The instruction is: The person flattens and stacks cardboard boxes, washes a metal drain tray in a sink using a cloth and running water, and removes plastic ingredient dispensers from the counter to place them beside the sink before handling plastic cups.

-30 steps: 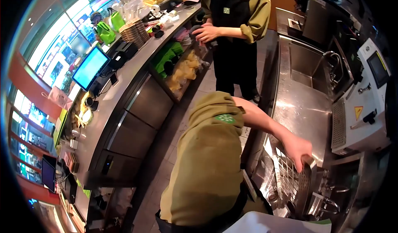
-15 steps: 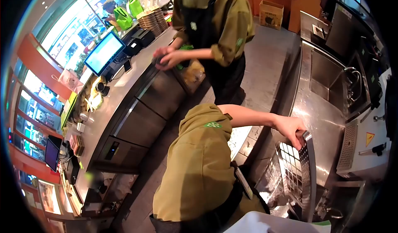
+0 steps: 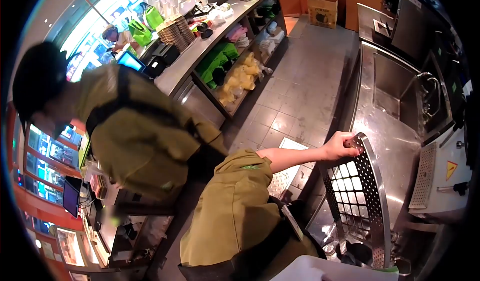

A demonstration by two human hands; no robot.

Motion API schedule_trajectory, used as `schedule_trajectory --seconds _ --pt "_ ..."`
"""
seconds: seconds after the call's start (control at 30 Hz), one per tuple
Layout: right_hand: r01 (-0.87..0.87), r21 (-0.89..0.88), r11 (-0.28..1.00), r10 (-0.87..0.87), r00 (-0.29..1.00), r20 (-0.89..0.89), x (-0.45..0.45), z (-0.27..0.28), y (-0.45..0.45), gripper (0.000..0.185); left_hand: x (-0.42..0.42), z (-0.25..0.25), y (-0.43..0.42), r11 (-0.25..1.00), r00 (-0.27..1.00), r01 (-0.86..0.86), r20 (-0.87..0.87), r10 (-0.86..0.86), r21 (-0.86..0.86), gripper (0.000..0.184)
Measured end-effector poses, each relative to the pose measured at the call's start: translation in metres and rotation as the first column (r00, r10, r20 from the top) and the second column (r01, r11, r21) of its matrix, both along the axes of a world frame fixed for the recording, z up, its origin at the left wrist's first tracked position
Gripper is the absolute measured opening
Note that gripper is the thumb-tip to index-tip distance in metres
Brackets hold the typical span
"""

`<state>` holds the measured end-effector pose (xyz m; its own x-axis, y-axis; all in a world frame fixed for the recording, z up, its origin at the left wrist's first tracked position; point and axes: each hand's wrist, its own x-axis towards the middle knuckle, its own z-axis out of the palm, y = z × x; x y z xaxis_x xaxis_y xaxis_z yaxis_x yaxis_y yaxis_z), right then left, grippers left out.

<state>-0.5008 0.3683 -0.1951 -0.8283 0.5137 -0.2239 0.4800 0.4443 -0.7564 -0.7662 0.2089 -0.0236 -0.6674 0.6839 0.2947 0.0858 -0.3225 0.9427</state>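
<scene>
My left hand (image 3: 341,147) grips the upper end of a stainless-steel grate (image 3: 372,191), its fingers closed over the rim. The grate has a perforated border and a grid of square openings, and it stands tilted nearly upright beside the steel counter (image 3: 385,136). My left arm reaches out from an olive sleeve (image 3: 235,196). Below the grate, partly hidden, lie a dark rounded item (image 3: 361,253) and some shiny metal pieces. My right hand is out of sight.
A co-worker (image 3: 145,131) in olive and a dark apron is close on the left. A sink (image 3: 395,81) with a tap is set in the counter ahead. Opposite, a service counter (image 3: 176,76) has shelves of yellow and green bags. A cardboard box (image 3: 322,12) stands on the floor at the back.
My left hand has moved slightly up and left with the grate, whose grid now faces me more fully. The co-worker has moved left and closer, uncovering the shelves and floor.
</scene>
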Motion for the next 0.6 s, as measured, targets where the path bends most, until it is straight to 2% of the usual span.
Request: schedule_trajectory --seconds 0.07,0.17,0.2,0.23,0.27,0.3,0.33,0.37,0.4,0.43,0.47,0.5,0.53,0.57,0.6 --pt "0.038 -0.019 0.999 -0.037 0.999 0.017 0.004 -0.013 0.004 0.024 -0.001 0.0 -0.002 0.999 1.0 -0.011 0.027 0.01 0.053 0.022" --pt "0.104 -0.035 0.994 -0.103 0.994 0.035 0.014 -0.031 0.015 0.024 -0.008 -0.004 -0.003 0.996 0.997 -0.021 -0.081 0.014 -0.085 0.031" --pt "0.139 -0.038 0.99 -0.137 0.99 0.038 0.021 -0.039 0.018 0.024 -0.008 -0.005 -0.004 0.984 0.998 -0.054 -0.051 0.046 -0.171 0.028" --pt "0.182 -0.042 0.982 -0.181 0.983 0.034 0.031 -0.046 0.019 0.024 -0.01 -0.022 0.005 0.993 0.995 -0.097 0.024 0.099 -0.067 0.027" --pt "0.266 -0.046 0.963 -0.264 0.963 0.048 0.051 -0.053 0.013 0.024 -0.013 -0.023 0.006 0.979 0.991 -0.135 -0.018 0.133 -0.151 0.028" --pt "0.353 -0.041 0.935 -0.35 0.934 0.067 0.068 -0.055 0.001 0.025 -0.008 -0.002 -0.001 0.913 0.966 -0.228 -0.193 0.17 -0.339 0.028" --pt "0.446 -0.031 0.895 -0.442 0.893 0.09 0.084 -0.054 -0.015 0.025 -0.002 0.018 -0.001 0.828 0.938 -0.285 -0.319 0.137 -0.482 0.029" --pt "0.529 -0.004 0.848 -0.525 0.843 0.119 0.101 -0.059 -0.031 0.025 0.004 0.035 0.001 0.775 0.93 -0.267 -0.365 0.05 -0.572 0.03" --pt "0.602 0.042 0.798 -0.6 0.785 0.152 0.11 -0.062 -0.043 0.025 0.01 0.055 0.006 0.726 0.963 -0.144 -0.263 -0.053 -0.672 0.026" --pt "0.653 0.133 0.746 -0.666 0.723 0.184 0.11 -0.07 -0.045 0.025 0.009 0.061 0.009 0.74 0.94 -0.009 -0.259 -0.224 -0.672 0.021" --pt "0.682 0.25 0.688 -0.726 0.651 0.223 0.112 -0.079 -0.038 0.025 0.005 0.068 0.018 0.683 0.843 0.304 -0.146 -0.518 -0.664 0.021" --pt "0.652 0.438 0.619 -0.786 0.509 0.351 0.102 -0.036 -0.031 0.02 0.028 0.072 0.033 0.771 0.87 0.442 0.01 -0.493 -0.457 0.03" --pt "0.705 0.478 0.523 -0.852 0.426 0.304 0.115 -0.057 -0.03 0.017 0.024 0.061 0.036 0.773 0.842 0.472 -0.042 -0.537 -0.423 0.038" --pt "0.795 0.412 0.446 -0.886 0.327 0.328 0.11 -0.001 -0.035 0.017 0.012 0.054 0.037 0.67 0.83 0.431 -0.024 -0.557 -0.605 0.042" --pt "0.766 0.429 0.479 -0.868 0.338 0.364 0.108 0.022 -0.045 0.016 0.015 0.049 0.031 0.821 0.899 0.424 0.069 -0.432 -0.383 0.043"
